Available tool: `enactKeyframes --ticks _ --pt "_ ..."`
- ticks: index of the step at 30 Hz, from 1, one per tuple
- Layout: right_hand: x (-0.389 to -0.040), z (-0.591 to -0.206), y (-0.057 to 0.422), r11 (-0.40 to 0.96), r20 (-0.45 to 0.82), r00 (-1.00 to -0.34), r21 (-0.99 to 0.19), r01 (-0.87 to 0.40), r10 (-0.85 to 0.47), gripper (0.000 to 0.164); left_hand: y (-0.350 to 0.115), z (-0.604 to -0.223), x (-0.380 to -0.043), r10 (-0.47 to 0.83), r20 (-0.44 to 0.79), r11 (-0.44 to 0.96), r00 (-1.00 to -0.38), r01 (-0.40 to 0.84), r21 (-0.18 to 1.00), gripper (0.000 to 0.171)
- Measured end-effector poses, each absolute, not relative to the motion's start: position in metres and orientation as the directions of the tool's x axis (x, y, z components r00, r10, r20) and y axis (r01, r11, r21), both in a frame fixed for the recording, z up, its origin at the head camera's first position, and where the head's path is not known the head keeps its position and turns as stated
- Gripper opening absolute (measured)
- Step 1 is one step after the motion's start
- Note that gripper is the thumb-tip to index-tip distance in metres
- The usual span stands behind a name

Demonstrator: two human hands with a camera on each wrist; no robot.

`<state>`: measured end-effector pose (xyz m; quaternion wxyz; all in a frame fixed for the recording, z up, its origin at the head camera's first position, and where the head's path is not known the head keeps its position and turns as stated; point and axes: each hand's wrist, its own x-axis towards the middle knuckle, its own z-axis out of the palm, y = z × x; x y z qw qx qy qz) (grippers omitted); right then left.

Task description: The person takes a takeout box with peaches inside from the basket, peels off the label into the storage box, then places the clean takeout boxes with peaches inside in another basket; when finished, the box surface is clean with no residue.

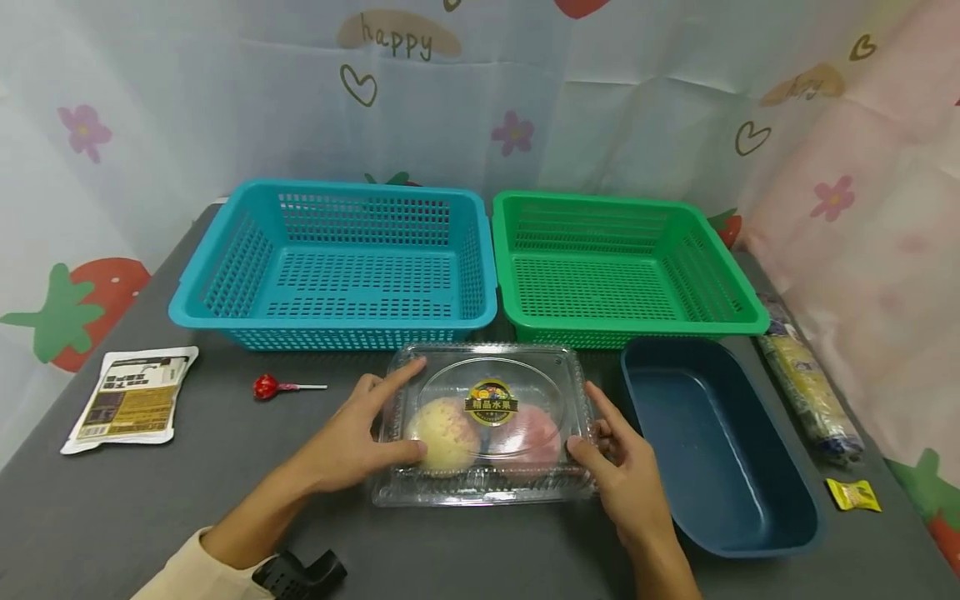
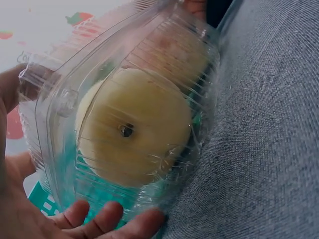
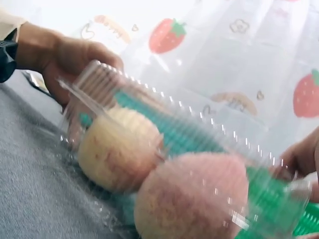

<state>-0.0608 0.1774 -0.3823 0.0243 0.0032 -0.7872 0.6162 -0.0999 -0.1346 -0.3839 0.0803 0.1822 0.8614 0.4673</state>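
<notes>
A clear plastic clamshell fruit box (image 1: 487, 492) with a round gold-and-black label (image 1: 491, 402) lies on the grey cloth in front of me. Inside are two peaches, a yellowish one (image 1: 446, 437) on the left and a pink one (image 1: 527, 440) on the right. My left hand (image 1: 356, 437) grips the box's left side, thumb and index finger spread over the lid's edge. At the opposite side my right hand (image 1: 626, 475) holds it, thumb at the lid's edge and some fingers curled at the side. Both wrist views show the peaches through the ribbed wall.
Behind the box stand a blue basket (image 1: 333, 323) and a green basket (image 1: 630, 325). A dark blue tub (image 1: 720, 442) is to the right, beside a long wrapped food pack (image 1: 810, 387) and a yellow candy (image 1: 853, 494). Leftward lie a lollipop (image 1: 266, 387) and a flat packet (image 1: 131, 400).
</notes>
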Motion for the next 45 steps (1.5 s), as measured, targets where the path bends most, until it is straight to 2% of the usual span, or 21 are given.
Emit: enactKeyframes --ticks 7,11,16,23,27,35,45 --pt "-0.052 -0.365 0.17 0.423 -0.018 -0.991 -0.903 0.074 0.136 0.063 -0.137 -0.384 -0.101 0.424 0.017 0.437 -0.906 0.221 0.872 0.086" --pt "-0.049 -0.352 0.168 0.487 0.047 -0.99 -0.873 0.024 0.132 0.063 -0.138 -0.384 -0.102 0.432 0.008 0.408 -0.902 0.204 0.89 0.086" --pt "-0.054 -0.335 0.166 0.555 0.166 -0.984 -0.826 -0.105 0.061 0.06 -0.139 -0.381 -0.102 0.443 -0.022 0.324 -0.896 0.137 0.936 0.086" --pt "-0.074 -0.317 0.157 0.647 0.257 -0.966 -0.732 -0.215 -0.031 0.05 -0.14 -0.379 -0.102 0.467 -0.058 0.24 -0.882 0.063 0.969 0.086" --pt "-0.087 -0.311 0.153 0.646 0.296 -0.947 -0.7 -0.305 -0.126 0.043 -0.14 -0.378 -0.102 0.48 -0.075 0.217 -0.874 0.035 0.976 0.087" --pt "-0.112 -0.312 0.141 0.609 0.255 -0.908 -0.677 -0.412 -0.332 0.036 -0.139 -0.378 -0.101 0.47 -0.107 0.158 -0.876 -0.035 0.987 0.088" --pt "-0.126 -0.322 0.128 0.668 0.122 -0.892 -0.621 -0.41 -0.435 0.037 -0.136 -0.379 -0.1 0.461 -0.115 0.104 -0.88 -0.075 0.992 0.089"
